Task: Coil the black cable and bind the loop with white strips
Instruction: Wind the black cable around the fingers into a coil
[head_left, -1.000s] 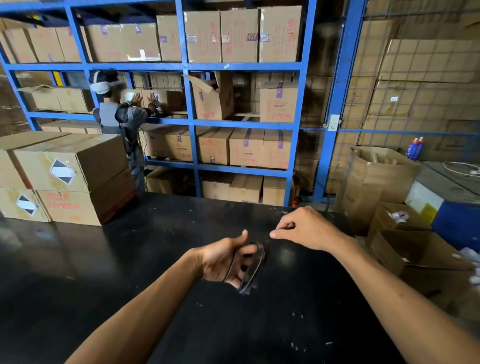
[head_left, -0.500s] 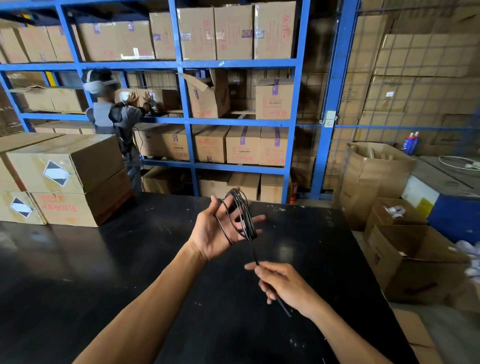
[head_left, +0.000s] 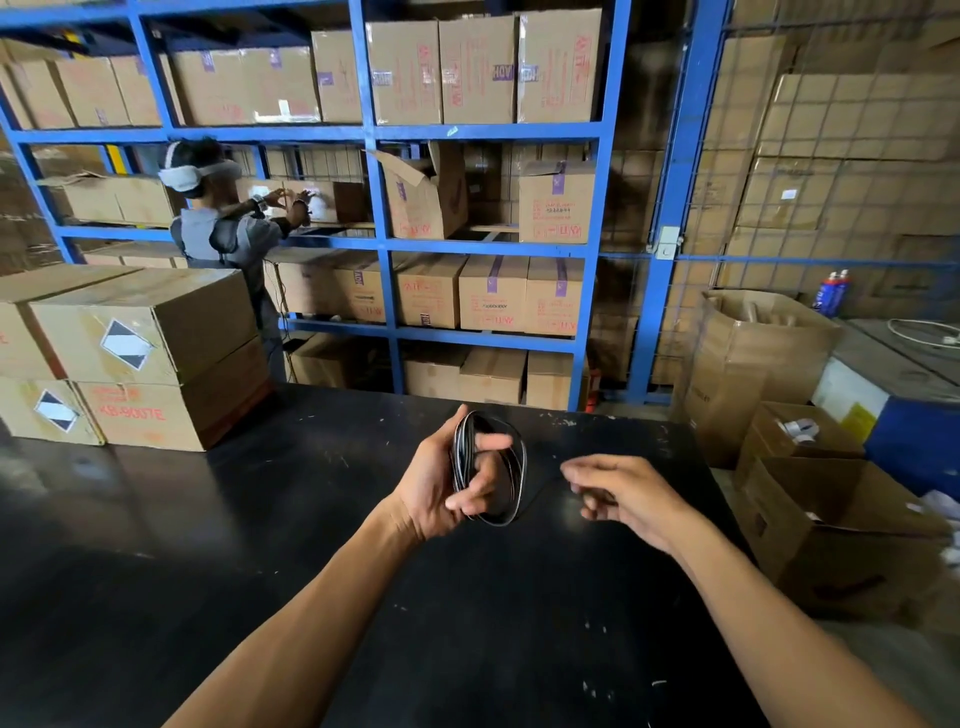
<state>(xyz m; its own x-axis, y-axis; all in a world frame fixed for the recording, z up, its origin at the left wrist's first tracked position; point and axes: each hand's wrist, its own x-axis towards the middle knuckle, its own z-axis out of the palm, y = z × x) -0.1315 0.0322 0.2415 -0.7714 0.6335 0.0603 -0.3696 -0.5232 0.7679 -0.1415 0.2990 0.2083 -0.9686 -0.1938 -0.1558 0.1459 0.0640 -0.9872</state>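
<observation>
The black cable (head_left: 511, 488) is wound in several loops around my left hand (head_left: 447, 486), held above the black table (head_left: 260, 519). My left fingers and thumb grip the coil. A loose strand runs from the coil's lower right to my right hand (head_left: 621, 493), which pinches it between blurred fingers. No white strips are visible near my hands.
Stacked cardboard boxes (head_left: 140, 353) sit on the table's far left. Open cardboard boxes (head_left: 831, 525) stand on the floor at the right. Blue shelving (head_left: 384, 244) filled with boxes lies behind the table, and a person (head_left: 223, 234) stands at it.
My right hand rose from below the coil to its right side, taking the strand along. The coil tilted and sits lower in my left hand, whose fingers closed more around it.
</observation>
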